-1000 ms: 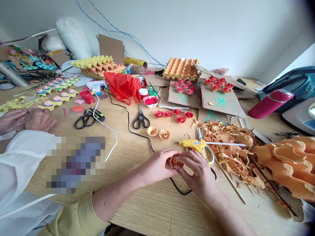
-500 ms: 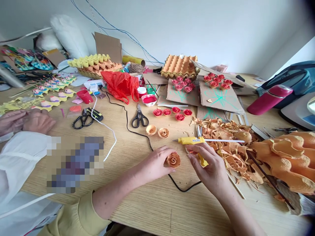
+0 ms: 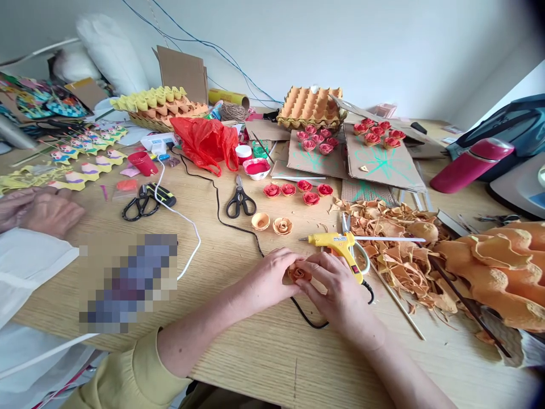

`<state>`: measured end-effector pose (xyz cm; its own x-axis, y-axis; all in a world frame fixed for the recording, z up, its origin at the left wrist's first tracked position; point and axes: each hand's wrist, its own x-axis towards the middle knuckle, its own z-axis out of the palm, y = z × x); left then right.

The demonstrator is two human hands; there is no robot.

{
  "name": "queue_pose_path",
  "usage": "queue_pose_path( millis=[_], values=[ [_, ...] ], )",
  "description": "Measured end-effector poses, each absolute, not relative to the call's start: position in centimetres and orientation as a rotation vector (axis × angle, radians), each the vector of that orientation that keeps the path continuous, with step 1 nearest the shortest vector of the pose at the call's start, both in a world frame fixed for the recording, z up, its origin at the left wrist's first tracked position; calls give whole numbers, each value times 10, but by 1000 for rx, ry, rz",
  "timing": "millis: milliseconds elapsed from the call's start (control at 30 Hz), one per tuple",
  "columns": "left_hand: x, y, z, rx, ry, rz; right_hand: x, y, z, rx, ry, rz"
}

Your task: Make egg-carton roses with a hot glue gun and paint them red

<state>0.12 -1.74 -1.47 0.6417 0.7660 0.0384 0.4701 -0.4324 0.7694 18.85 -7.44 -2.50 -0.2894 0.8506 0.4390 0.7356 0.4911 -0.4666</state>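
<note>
Between my two hands is an orange flower [image 3: 300,274] made of egg-carton pulp, partly hidden by fingers. My left hand [image 3: 272,278] grips its left side. From the right, the thumb and fingers of my right hand [image 3: 330,287] close on its edge. Just beyond lies a yellow glue gun [image 3: 336,243] with a white glue stick in its back, resting on the table by white-bladed scissors [image 3: 346,222]. Farther off sit another orange flower [image 3: 283,226] and an unfilled orange cup [image 3: 260,221].
Black scissors [image 3: 240,197] and several red flowers [image 3: 310,198] lie ahead, near a dish of red paint [image 3: 256,167]. Carton scraps [image 3: 395,272] and an orange egg tray [image 3: 494,267] fill the right. At left are a co-worker's hands [image 3: 51,211]. A black cord [image 3: 306,319] crosses the table.
My right hand has moved left from beside the glue gun onto the flower, and its fingers have closed on it. My left hand still holds the flower.
</note>
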Motion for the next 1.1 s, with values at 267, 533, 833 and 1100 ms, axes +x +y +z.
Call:
queue_pose_path(
  millis=[267,533,833,1100],
  values=[
    [3,-17,-14,2105,974,491,186,-73,-26,-1317,-2056,291],
    [4,-17,-12,2112,1001,475,185,-74,-22,-1405,-2020,376],
    [3,-17,-14,2106,1012,477,186,-76,-25,-1411,-2010,383],
    [3,-18,-15,2150,1007,476,184,-75,-26,-1400,-2031,352]
  ],
)
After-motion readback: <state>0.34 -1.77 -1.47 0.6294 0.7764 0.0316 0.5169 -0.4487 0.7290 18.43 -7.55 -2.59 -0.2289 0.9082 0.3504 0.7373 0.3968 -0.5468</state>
